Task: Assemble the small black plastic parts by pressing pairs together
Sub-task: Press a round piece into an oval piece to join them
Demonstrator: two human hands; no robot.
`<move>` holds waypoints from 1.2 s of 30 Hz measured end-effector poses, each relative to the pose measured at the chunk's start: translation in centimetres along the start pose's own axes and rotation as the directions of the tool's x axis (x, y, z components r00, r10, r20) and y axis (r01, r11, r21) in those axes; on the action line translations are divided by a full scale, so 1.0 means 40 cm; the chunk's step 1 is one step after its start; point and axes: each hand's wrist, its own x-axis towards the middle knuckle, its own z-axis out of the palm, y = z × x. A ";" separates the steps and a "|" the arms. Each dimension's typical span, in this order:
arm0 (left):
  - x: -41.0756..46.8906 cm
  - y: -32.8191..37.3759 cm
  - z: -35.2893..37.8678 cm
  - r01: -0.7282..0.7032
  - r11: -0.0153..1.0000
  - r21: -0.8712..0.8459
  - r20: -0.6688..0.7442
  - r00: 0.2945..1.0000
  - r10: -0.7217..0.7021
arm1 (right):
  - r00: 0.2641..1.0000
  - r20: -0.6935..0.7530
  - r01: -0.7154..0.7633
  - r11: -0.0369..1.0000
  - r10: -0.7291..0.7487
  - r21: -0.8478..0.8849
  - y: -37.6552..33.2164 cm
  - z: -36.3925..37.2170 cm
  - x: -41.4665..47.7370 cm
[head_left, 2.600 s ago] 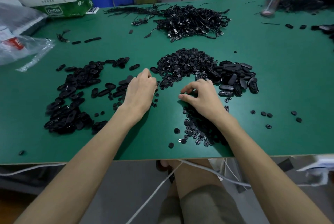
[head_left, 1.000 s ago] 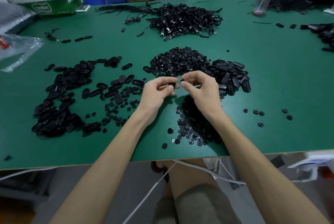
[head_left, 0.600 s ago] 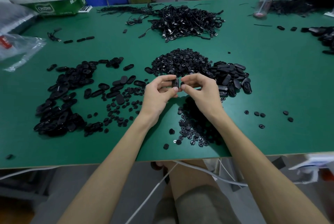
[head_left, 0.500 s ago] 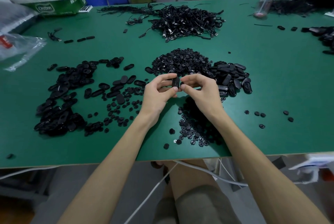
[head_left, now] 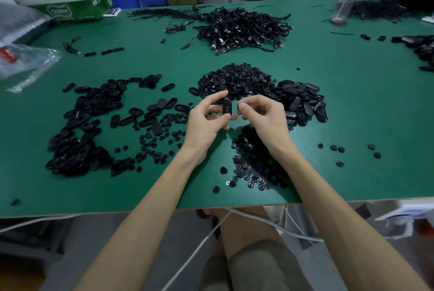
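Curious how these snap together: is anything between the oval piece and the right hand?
Nothing visible. The left hand pinches the oval black part upright; only an open gap separates it from the right hand's small part.

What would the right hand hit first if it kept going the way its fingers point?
Probably the oval black part pinched by the left hand, just past the fingertips of the right hand; depth is unclear.

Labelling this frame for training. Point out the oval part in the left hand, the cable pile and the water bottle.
oval part [head_left: 226,108]: head view, middle of its upright face.
cable pile [head_left: 242,29]: head view, centre of the tangle.
water bottle [head_left: 343,5]: head view, its clear body.
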 end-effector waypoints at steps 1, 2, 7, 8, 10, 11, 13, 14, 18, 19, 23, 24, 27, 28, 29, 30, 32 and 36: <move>-0.001 0.001 0.000 -0.004 1.000 -0.001 0.003 1.000 0.004 | 1.000 0.003 -0.005 1.000 0.005 0.018 -0.001 0.000 0.000; -0.001 0.002 0.000 -0.004 1.000 -0.005 0.002 1.000 0.004 | 1.000 0.002 -0.009 0.999 0.009 0.031 -0.001 -0.001 0.001; 0.001 -0.007 0.000 0.047 0.995 -0.084 -0.094 0.994 -0.055 | 0.999 0.020 -0.034 0.997 0.032 0.069 -0.004 0.001 0.000; 0.002 -0.009 0.001 0.054 0.994 -0.098 -0.108 0.992 -0.065 | 0.999 0.021 -0.039 0.997 0.037 0.071 -0.004 0.001 0.000; 0.004 -0.012 0.001 0.060 0.991 -0.123 -0.122 0.990 -0.075 | 0.999 0.012 -0.043 0.997 0.042 0.069 -0.003 0.000 0.001; 0.005 -0.013 0.001 0.062 0.988 -0.139 -0.123 0.989 -0.079 | 0.999 0.007 -0.043 0.997 0.042 0.064 -0.003 -0.001 0.001; 0.006 -0.013 -0.001 0.076 0.979 -0.191 -0.122 0.987 -0.100 | 0.999 0.011 -0.039 0.998 0.039 0.047 -0.003 -0.002 0.002; 0.007 -0.013 -0.003 0.086 0.972 -0.220 -0.122 0.986 -0.115 | 0.999 0.022 -0.035 0.999 0.035 0.037 -0.004 -0.001 0.002; 0.009 -0.010 -0.006 0.102 0.944 -0.314 -0.102 0.985 -0.140 | 0.999 0.040 -0.012 0.999 0.013 -0.044 -0.002 0.000 0.002; 0.009 -0.009 -0.006 0.099 0.938 -0.331 -0.095 0.986 -0.138 | 0.999 0.035 -0.008 0.998 0.011 -0.070 -0.001 0.000 0.003; 0.008 -0.010 -0.009 0.105 0.933 -0.343 -0.083 0.986 -0.142 | 1.000 0.021 0.019 0.990 -0.016 -0.139 0.001 0.004 0.002; 0.008 -0.010 -0.008 0.109 0.938 -0.330 -0.081 0.986 -0.143 | 1.000 0.012 0.030 0.989 -0.028 -0.147 0.000 0.005 0.001; 0.009 -0.012 -0.006 0.110 0.955 -0.275 -0.075 0.988 -0.135 | 0.997 -0.023 0.070 0.983 -0.075 -0.170 -0.007 0.009 -0.004; 0.010 -0.013 -0.006 0.109 0.958 -0.264 -0.076 0.988 -0.133 | 0.995 -0.030 0.086 0.979 -0.093 -0.186 -0.009 0.010 -0.006; 0.011 -0.014 -0.006 0.108 0.959 -0.262 -0.076 0.988 -0.132 | 0.993 -0.035 0.104 0.972 -0.114 -0.209 -0.011 0.013 -0.008; 0.011 -0.014 -0.006 0.108 0.958 -0.265 -0.074 0.989 -0.132 | 0.990 -0.037 0.123 0.964 -0.135 -0.236 -0.013 0.015 -0.009; 0.011 -0.015 -0.007 0.108 0.956 -0.273 -0.062 0.990 -0.129 | 0.986 -0.042 0.146 0.949 -0.164 -0.280 -0.016 0.018 -0.011; 0.010 -0.013 -0.007 0.111 0.953 -0.282 -0.035 0.991 -0.126 | 0.983 -0.057 0.151 0.939 -0.177 -0.308 -0.019 0.018 -0.012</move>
